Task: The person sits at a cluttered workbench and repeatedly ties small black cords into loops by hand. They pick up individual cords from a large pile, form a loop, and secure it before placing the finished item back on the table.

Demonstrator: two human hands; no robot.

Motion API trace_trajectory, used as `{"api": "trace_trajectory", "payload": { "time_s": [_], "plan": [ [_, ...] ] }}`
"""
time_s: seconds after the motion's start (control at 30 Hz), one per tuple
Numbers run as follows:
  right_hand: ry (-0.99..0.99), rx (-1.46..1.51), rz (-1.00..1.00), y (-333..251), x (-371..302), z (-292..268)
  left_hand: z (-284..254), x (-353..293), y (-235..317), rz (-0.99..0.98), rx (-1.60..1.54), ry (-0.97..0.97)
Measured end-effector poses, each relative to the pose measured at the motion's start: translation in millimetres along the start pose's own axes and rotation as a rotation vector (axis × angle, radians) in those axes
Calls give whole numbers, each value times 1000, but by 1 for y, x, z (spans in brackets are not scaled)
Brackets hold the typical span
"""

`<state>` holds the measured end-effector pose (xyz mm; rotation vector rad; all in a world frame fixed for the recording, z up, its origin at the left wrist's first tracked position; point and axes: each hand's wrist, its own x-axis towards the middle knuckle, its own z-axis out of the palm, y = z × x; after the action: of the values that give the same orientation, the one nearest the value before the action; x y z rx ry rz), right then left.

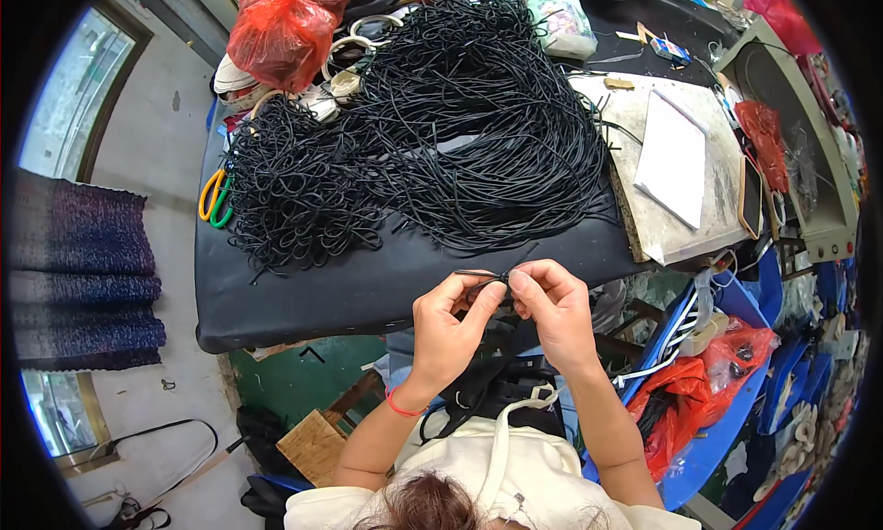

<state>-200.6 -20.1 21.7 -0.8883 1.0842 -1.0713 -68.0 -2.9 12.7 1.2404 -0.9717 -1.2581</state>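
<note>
Left hand [452, 323] is pinching a short length of black cord [502, 277] between thumb and index finger; right hand [559, 317] is gripping the same cord just beside it, also thumb and index. Fingertips of the 2 hands are nearly meeting; exact crossing of the strands is too small to read. Cord is sitting in front of the person, at the near edge of the black table [294, 311], with 1 end poking up past the right fingertips. Red band [405, 405] is circling the left wrist. Beyond the hands, 2 masses of similar cord are lying on the table: a big heap of long strands [497, 144] in the middle, and a smaller looped pile [294, 185] touching it on the left. Scissors with orange and green handles [219, 225] are lying at the left edge, against the looped pile. Red plastic bag [285, 35] is sitting behind that pile. To the right, a pale board [685, 241] is carrying white paper [671, 158] and, near its right edge, a phone [751, 197].
</note>
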Motion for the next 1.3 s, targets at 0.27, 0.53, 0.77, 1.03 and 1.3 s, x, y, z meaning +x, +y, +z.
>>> {"api": "trace_trajectory", "payload": {
  "time_s": [0.27,0.53,0.77,1.03,1.3],
  "plan": [
    [-41,-112,-172,2,-7,8,0,-5,3,-34,9,-35],
    [-33,-412,-307,9,-6,7,-1,-2,1,-87,32,-25],
    [-80,-54,-26,-4,11,-8,-8,0,3,-114,52,-103],
    [123,-406,-345,8,11,3,-13,3,-6,22,39,-234],
    [80,-665,-517,-3,38,4,-56,31,38,115,239,52]
  ]
}}
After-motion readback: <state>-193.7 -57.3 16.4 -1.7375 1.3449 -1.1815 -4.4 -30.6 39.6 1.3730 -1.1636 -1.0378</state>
